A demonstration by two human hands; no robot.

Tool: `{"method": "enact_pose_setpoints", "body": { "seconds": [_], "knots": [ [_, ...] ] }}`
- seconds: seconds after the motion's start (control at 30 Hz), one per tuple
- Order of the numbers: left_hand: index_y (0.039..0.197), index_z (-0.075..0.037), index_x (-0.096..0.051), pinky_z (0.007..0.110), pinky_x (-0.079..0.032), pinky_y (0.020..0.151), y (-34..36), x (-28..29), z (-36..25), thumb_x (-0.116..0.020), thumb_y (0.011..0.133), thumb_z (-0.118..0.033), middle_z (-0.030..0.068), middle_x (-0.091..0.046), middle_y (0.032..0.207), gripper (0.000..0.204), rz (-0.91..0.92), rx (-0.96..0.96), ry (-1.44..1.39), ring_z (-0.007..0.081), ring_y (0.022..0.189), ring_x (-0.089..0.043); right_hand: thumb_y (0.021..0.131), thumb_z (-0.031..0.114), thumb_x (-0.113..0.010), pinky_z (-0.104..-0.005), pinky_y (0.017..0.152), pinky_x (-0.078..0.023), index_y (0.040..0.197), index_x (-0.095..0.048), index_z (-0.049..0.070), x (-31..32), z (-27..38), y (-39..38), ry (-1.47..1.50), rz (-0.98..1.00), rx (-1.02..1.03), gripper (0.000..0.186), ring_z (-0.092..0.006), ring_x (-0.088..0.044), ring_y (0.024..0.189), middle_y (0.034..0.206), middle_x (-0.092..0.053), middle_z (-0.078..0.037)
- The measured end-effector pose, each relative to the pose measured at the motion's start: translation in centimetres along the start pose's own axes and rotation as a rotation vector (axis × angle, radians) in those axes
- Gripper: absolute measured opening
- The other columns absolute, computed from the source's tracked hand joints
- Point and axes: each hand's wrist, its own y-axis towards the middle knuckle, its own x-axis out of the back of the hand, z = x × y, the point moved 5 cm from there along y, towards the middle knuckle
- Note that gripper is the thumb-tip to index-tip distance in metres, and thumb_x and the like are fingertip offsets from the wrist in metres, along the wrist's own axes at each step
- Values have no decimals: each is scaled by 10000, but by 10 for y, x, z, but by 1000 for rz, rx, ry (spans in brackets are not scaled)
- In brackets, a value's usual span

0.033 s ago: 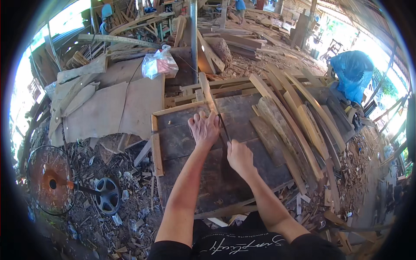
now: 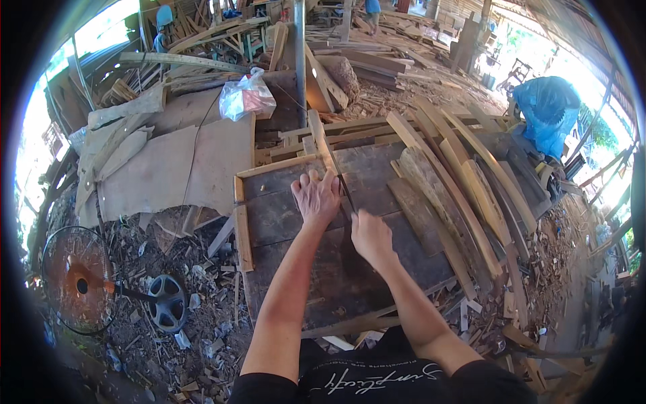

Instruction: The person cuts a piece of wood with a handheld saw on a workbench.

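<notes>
A dark worktable [image 2: 282,222] with thin strips along its left and far edges stands before me. On its far side lies a narrow light wooden strip [image 2: 317,133], pointing away from me. My left hand [image 2: 319,198] presses on the strip's near end with bent fingers, the thumb side against it. My right hand [image 2: 371,237] is closed round the near end of a long, thin, dark tool [image 2: 346,192], perhaps a file or a narrow saw. Its far part lies along the right side of the strip, beside my left hand; the fist hides its handle.
Long planks [image 2: 464,195] lie across the table's right side. A standing fan [image 2: 82,285] is on the littered ground at left. Beyond are a brown sheet [image 2: 168,161], a plastic bag [image 2: 232,101], a metal post [image 2: 300,67] and a blue-covered machine [image 2: 546,114]. Another person stands far off.
My right hand has moved slightly forward, away from me, with the dark tool. My left hand stays in place on the wooden strip.
</notes>
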Motion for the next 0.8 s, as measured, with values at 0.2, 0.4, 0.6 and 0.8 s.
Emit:
{"method": "enact_pose_setpoints", "body": {
  "seconds": [0.2,0.4,0.6,0.8],
  "knots": [
    [895,-135,-634,444,-332,785,1,-9,-10,-567,881,-309,123,-578,914,187,-48,-40,-35,298,866,-521,963,271,-464,-528,756,-509,872,-621,25,-11,-3,55,-12,-33,9,306,-442,-652,819,830,-663,-256],
    [892,-150,-635,452,-332,800,-1,-7,0,-557,891,-324,112,-579,918,190,14,12,-31,298,895,-526,963,270,-465,-526,756,-510,863,-612,26,-2,-5,-17,-11,6,-16,303,-443,-651,810,820,-665,-243],
    [902,-162,-639,457,-333,812,2,-9,-4,-551,899,-330,99,-582,924,189,15,8,-20,294,912,-527,962,271,-477,-533,749,-508,873,-604,31,-9,1,52,-14,-37,38,286,-439,-652,810,826,-664,-245],
    [883,-137,-628,444,-333,793,0,-10,-1,-557,892,-315,126,-580,915,192,3,15,-45,296,890,-521,959,269,-480,-537,746,-508,883,-602,26,-9,-3,6,-27,27,-17,283,-434,-654,812,820,-664,-245]
  ]
}}
